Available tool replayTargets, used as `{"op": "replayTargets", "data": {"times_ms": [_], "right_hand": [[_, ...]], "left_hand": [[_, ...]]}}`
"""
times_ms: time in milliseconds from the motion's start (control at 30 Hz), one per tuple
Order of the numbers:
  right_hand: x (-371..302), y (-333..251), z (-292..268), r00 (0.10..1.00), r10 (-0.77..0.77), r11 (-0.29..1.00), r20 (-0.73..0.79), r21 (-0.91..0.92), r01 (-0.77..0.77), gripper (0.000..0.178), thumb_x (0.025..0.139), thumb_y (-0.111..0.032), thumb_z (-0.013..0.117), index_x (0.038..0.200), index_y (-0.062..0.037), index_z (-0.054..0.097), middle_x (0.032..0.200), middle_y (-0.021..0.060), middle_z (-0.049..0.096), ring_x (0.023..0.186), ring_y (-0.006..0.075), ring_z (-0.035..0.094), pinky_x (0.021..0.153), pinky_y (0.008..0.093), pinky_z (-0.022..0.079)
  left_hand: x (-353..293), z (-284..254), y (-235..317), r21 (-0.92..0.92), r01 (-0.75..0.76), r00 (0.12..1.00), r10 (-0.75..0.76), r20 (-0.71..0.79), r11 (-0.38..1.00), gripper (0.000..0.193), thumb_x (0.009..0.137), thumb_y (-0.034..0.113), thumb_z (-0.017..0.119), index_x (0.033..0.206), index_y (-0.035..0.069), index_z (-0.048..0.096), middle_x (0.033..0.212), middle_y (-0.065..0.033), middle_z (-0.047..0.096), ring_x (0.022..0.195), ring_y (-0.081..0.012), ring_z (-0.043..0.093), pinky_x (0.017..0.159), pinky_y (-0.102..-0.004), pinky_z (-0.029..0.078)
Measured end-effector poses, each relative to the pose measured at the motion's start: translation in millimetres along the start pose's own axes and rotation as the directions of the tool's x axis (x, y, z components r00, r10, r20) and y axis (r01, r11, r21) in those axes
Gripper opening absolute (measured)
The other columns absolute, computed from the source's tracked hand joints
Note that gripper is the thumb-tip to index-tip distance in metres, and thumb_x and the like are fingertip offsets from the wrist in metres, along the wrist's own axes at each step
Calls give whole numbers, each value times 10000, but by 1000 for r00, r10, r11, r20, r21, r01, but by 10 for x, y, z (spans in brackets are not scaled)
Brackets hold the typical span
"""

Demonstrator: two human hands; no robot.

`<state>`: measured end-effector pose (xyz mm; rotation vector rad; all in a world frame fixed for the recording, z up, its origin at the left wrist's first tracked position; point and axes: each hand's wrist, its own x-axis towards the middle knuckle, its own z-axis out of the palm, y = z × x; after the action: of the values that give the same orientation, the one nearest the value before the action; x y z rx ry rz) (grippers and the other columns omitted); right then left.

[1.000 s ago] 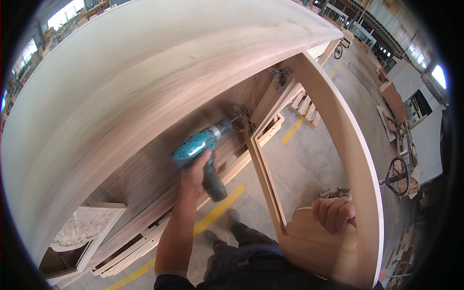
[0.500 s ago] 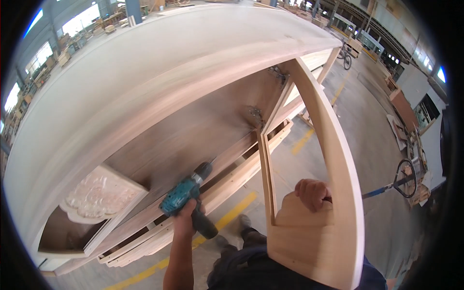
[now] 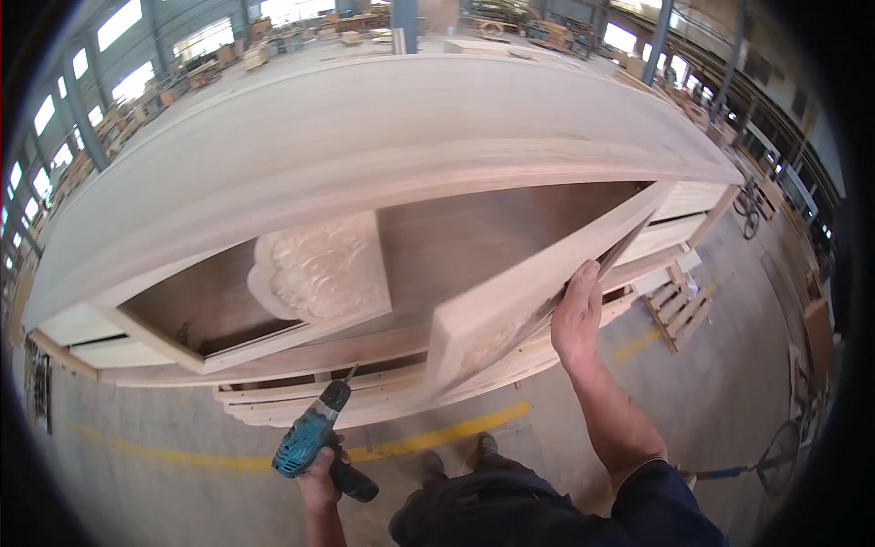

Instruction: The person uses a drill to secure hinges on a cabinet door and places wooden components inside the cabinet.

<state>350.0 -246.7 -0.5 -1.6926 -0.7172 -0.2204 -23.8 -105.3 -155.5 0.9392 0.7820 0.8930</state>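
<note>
My left hand [image 3: 319,479] is wrapped round the grip of a teal and black cordless drill [image 3: 308,438], its bit pointing up and away toward the cabinet's lower rail. At the right, my right hand [image 3: 576,314] lies with stretched fingers against the outer face of a pale wooden cabinet door [image 3: 538,264]. That door stands partly swung out from the long unpainted wooden cabinet [image 3: 437,100]; carving shows faintly on its blurred face. In the middle opening, a carved panel [image 3: 319,269] sits on the left-hand door.
Below the cabinet front run stepped wooden rails [image 3: 365,410]. A yellow line [image 3: 437,433] crosses the concrete floor by my feet. A slatted wooden pallet [image 3: 676,305] lies at the right, with a bicycle [image 3: 749,210] farther off. Blue posts [image 3: 406,25] and stacked wood stand behind.
The right-hand door has swung from wide out to nearly closed, my right hand moving from its edge onto its outer face. The drill has come back from the opening, lower and left.
</note>
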Motion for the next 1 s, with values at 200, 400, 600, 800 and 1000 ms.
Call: {"op": "replayTargets", "data": {"times_ms": [200, 400, 600, 800, 1000], "right_hand": [[249, -104, 266, 1000, -3, 983, -11, 186, 5, 563, 1132, -452, 353, 754, -39, 415, 684, -32, 389, 689, 78, 365, 581, 289, 322], [273, -26, 370, 992, 77, 974, 103, 202, -97, 464, 1107, -404, 468, 902, -8, 598, 728, 54, 496, 719, 146, 471, 671, 355, 455], [-347, 79, -238, 957, -288, 957, 31, 20, 288, 442, 973, -332, 694, 1266, -33, 552, 1175, 184, 581, 1077, 330, 549, 874, 431, 482], [-1355, 134, -773, 802, -210, 966, 560, -9, 259, 714, 839, -406, 812, 1375, -30, 529, 1339, 212, 553, 1247, 418, 523, 1071, 501, 428], [-1611, 168, -1016, 733, -45, 997, 679, -21, 81, 778, 789, -379, 837, 1401, -23, 515, 1315, 210, 587, 1249, 404, 554, 1068, 502, 437]], "left_hand": [[-296, -247, -78, -45, -18, 992, 12, -126, 999, 539, 825, 349, 855, 1201, 42, 621, 1008, -130, 702, 723, -197, 680, 664, -334, 577], [-458, -407, -352, 112, -14, 995, 3, 104, 994, 466, 904, 369, 742, 1219, 41, 639, 1059, -135, 705, 850, -277, 682, 760, -381, 559], [-672, 702, 481, 538, -449, 795, 44, 605, 713, 277, 940, 319, 727, 1021, 54, 728, 890, -34, 695, 778, -172, 647, 708, -341, 515], [-280, 1077, 278, 285, -847, 288, -63, 955, 449, 354, 865, 124, 785, 1191, 19, 693, 1169, -113, 718, 1011, -253, 679, 865, -391, 541], [-193, 1453, 40, 417, -545, 345, -258, 902, 727, 568, 824, 122, 859, 1310, -31, 607, 1222, -149, 709, 1083, -243, 684, 925, -371, 551]]}}
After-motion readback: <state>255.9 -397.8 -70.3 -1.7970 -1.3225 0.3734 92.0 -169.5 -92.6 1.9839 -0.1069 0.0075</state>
